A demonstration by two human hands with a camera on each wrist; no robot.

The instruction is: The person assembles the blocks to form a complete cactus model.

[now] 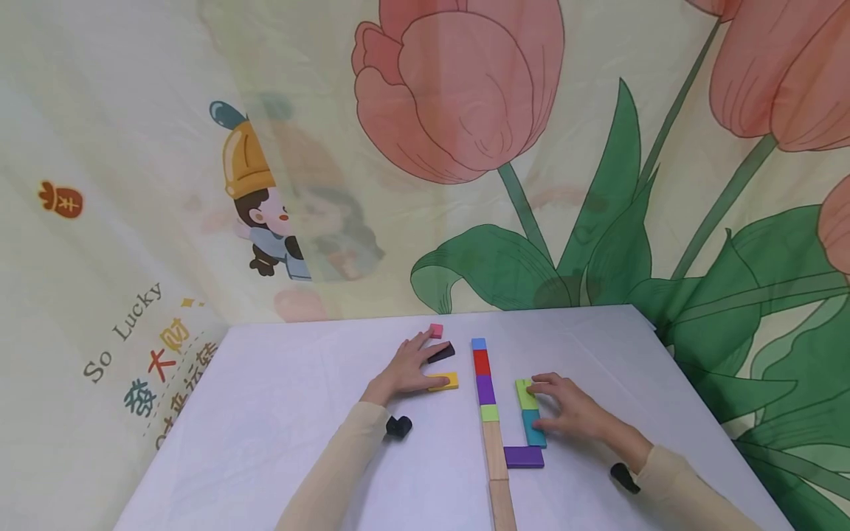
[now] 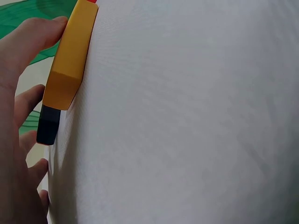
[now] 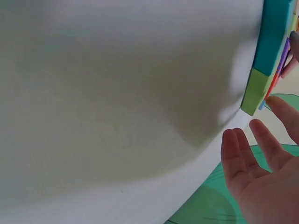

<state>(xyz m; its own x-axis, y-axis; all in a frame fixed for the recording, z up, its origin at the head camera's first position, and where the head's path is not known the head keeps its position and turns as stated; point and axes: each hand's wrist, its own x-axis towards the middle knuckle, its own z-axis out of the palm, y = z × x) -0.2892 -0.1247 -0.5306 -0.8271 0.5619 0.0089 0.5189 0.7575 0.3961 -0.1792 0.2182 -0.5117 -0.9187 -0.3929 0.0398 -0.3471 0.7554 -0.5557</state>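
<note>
My left hand (image 1: 406, 369) is spread over the left side of the table, with its thumb on a yellow block (image 1: 453, 380). Its fingers reach past a black block (image 1: 441, 353) toward a small pink block (image 1: 436, 331). In the left wrist view, the thumb lies against the side of the yellow block (image 2: 70, 60). My right hand (image 1: 574, 409) has relaxed fingers: a fingertip lies at the lime-green block (image 1: 525, 394) and the thumb at the teal block (image 1: 533, 429). These two blocks sit end to end; a purple block (image 1: 524, 457) lies crosswise below them.
Between the hands runs a long row of blocks, blue, red, purple, green and plain wood (image 1: 495, 450). The white table (image 1: 219, 457) backs onto a tulip-printed cloth (image 1: 465, 88). Dark wrist devices (image 1: 398, 427) show by both sleeves.
</note>
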